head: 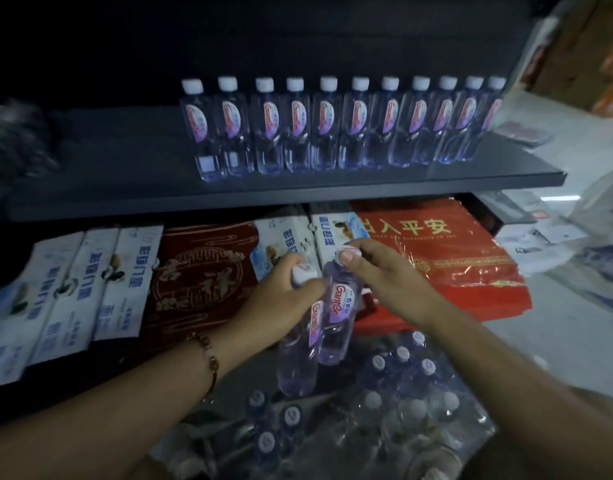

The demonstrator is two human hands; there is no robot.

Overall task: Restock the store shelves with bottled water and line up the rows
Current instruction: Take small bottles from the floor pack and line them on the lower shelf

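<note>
My left hand [284,299] grips the neck of a clear water bottle [296,358] with a white cap and a pink and white label. My right hand [384,275] pinches the cap of a second, matching bottle [338,320] right beside the first. Both bottles hang upright above an opened plastic-wrapped pack of bottles [384,403] on the floor. On the dark shelf [125,181] above stands a row of several identical bottles [332,129], labels facing out, filling its right part.
The shelf's left part holds a dark blurred thing [17,140]. The lower shelf carries white boxes [73,289], a dark red mat [204,271] and a red packaged mat [454,258]. Cartons and bags [592,237] lie on the floor at the right.
</note>
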